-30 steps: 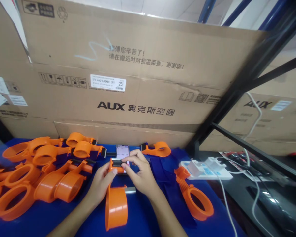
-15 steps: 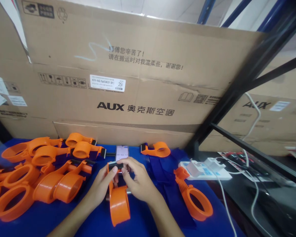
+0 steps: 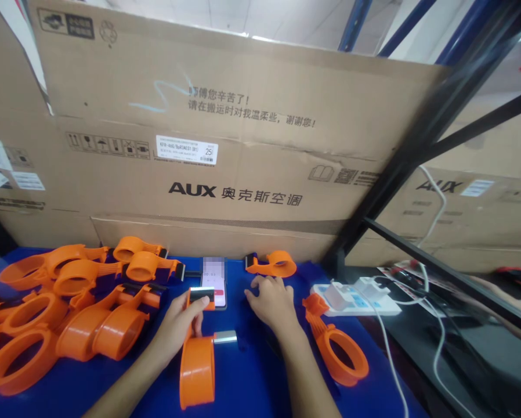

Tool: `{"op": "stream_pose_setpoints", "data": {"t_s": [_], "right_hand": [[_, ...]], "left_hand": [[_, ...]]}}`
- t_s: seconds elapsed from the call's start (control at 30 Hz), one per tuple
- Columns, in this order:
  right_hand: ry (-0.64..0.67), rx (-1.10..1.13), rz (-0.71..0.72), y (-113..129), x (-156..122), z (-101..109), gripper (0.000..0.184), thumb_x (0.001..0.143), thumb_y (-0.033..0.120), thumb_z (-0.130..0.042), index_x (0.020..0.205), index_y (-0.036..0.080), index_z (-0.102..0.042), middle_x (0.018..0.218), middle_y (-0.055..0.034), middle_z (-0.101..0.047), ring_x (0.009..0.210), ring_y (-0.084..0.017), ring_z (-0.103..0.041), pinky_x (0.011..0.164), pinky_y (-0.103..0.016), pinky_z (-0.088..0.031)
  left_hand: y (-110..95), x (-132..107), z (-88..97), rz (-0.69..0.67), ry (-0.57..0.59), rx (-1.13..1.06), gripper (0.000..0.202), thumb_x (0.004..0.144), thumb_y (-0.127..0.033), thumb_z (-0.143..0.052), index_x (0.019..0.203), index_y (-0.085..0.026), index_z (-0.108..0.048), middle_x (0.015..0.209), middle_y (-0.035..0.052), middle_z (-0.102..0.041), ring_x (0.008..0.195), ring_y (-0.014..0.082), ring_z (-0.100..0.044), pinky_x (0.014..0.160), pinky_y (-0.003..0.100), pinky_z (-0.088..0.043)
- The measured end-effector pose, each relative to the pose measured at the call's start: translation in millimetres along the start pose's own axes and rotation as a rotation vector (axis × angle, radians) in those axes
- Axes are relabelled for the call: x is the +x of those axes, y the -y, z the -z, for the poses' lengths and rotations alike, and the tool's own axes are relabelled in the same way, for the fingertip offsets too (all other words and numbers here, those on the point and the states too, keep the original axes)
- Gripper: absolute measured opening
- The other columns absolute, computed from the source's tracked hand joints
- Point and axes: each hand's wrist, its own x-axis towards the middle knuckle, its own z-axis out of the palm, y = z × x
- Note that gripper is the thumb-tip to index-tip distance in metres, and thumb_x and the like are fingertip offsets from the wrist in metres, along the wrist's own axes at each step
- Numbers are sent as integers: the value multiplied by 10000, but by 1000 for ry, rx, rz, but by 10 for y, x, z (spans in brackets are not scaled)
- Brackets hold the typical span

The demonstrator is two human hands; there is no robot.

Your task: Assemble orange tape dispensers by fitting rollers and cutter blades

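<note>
My left hand (image 3: 176, 325) grips an orange tape dispenser (image 3: 197, 371) by its upper end, thumb on the black part below a toothed blade (image 3: 202, 288). The dispenser's ring hangs below, and a small silver metal piece (image 3: 225, 337) shows beside it. Away to the right, my right hand (image 3: 272, 302) reaches over the blue surface with thumb and fingers apart and nothing visible in it. Just beyond its fingertips lies another orange dispenser (image 3: 284, 264); whether they touch, I cannot tell. A phone (image 3: 212, 281) with a lit screen lies behind the held dispenser.
Several orange dispensers (image 3: 80, 337) crowd the left side of the blue table. Another dispenser (image 3: 351, 376) lies at right, near a white power strip (image 3: 386, 305) with plugs and cables. Behind stands a large cardboard box (image 3: 243, 168); a black metal frame (image 3: 386, 174) slants at right.
My right hand has let go of the held dispenser's black end and moved right. The left hand keeps its hold, and the dispenser has shifted slightly left and down.
</note>
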Motion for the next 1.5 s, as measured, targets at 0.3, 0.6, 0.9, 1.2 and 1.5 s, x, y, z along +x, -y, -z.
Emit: {"op": "stream_pose_setpoints", "data": {"t_s": [0.3,0.6,0.9,1.2,1.5], "right_hand": [[79,34,102,1,-53,-69,194,765,291,-826,950,261,-773,1000,-103,-738,1031,-331,-615,891,-457,-366],[-26,442,231,176,7,-37,126,948,304,-639,1024,228,-704,1061,-69,-742,1023,-248,-663,923,-421,-463],[148,1300,254,590,-175,-205,235,866,384,-753,1009,223,-658,853,-22,-699,749,-180,-680,656,-292,-579],[162,1256,368,611,-230,-98,241,895,334,-710,1111,227,-703,1044,-64,-712,911,-203,-721,810,-345,-621],[73,1211,367,623,-220,-69,168,919,369,-715,954,206,-725,951,-61,-711,862,-197,-699,789,-332,-603]], "left_hand": [[-51,-41,-36,-1,10,31,419,854,-539,-705,641,-207,-564,486,-13,-586,433,138,-525,494,252,-426],[-50,-17,-41,-4,-27,-36,391,840,-522,-721,669,-204,-572,493,-27,-575,420,132,-512,482,249,-417],[-116,-6,-42,73,-76,-205,431,813,-528,-736,601,-184,-585,469,-13,-554,410,129,-516,479,250,-445],[-95,18,-8,41,-85,-218,427,828,-517,-736,611,-184,-579,483,-18,-560,420,124,-523,508,253,-479],[-57,-28,-3,-30,-95,-107,415,851,-521,-716,643,-191,-572,499,-18,-578,438,143,-559,499,253,-467]]}}
